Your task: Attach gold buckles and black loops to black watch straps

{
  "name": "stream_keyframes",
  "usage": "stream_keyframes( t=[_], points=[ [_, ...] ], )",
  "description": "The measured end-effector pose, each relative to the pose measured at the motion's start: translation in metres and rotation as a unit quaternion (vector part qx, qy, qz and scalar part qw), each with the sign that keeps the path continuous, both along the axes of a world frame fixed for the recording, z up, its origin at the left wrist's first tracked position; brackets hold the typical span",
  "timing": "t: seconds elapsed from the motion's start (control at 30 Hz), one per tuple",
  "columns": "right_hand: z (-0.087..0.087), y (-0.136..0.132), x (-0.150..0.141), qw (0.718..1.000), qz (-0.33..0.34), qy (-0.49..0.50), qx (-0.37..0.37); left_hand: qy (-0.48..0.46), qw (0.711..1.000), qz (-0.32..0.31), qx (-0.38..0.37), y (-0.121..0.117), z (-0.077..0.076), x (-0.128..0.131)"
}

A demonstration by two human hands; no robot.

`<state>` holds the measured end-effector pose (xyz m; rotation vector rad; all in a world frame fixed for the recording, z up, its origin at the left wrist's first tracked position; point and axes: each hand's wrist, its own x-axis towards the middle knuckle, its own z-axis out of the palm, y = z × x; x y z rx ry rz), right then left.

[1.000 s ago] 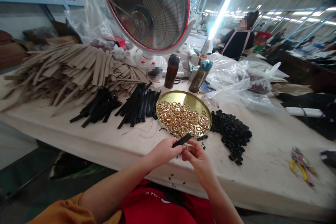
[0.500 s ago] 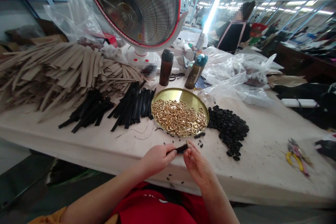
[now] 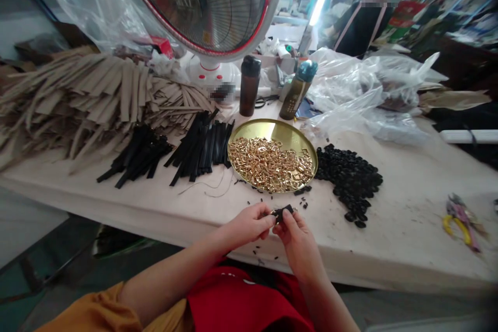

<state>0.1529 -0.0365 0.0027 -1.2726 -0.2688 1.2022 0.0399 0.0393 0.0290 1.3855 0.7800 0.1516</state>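
My left hand (image 3: 249,225) and my right hand (image 3: 296,238) meet at the near edge of the table (image 3: 389,238), both pinched on a short black strap piece (image 3: 283,211) with a small gold buckle at its end. Just beyond my hands sits a round gold tray (image 3: 280,134) heaped with gold buckles (image 3: 270,164). A pile of small black finished pieces (image 3: 350,180) lies to the tray's right. Two bundles of black straps (image 3: 202,150) lie to its left.
A large heap of tan strips (image 3: 85,93) fills the left. A round heater (image 3: 210,0), two bottles (image 3: 249,85) and clear plastic bags (image 3: 369,93) stand behind. Yellow-handled pliers (image 3: 461,220) lie at far right. Another person in dark clothing works at the back (image 3: 361,21).
The strap between my hands looks shorter and more bunched than before, now folded close to my fingertips. My hands have drawn nearer together, staying at the table edge.
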Motion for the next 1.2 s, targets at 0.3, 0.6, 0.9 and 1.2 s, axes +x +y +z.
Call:
stream_keyframes(
  t=[0.3,0.6,0.9,1.2],
  points=[
    [0.004,-0.016,-0.004,0.925,-0.012,-0.379,0.033,0.031,0.999,-0.012,0.037,-0.006,-0.005,-0.001],
    [0.009,-0.023,0.002,0.919,0.03,-0.391,0.043,-0.022,0.999,-0.001,0.031,-0.02,0.003,-0.005],
    [0.01,-0.025,-0.01,0.961,0.081,-0.248,0.09,-0.01,0.995,0.041,0.085,-0.02,-0.005,-0.009],
    [-0.007,-0.024,0.109,0.849,0.037,-0.521,-0.075,0.058,0.982,-0.006,0.179,0.006,-0.007,0.005]
  ],
)
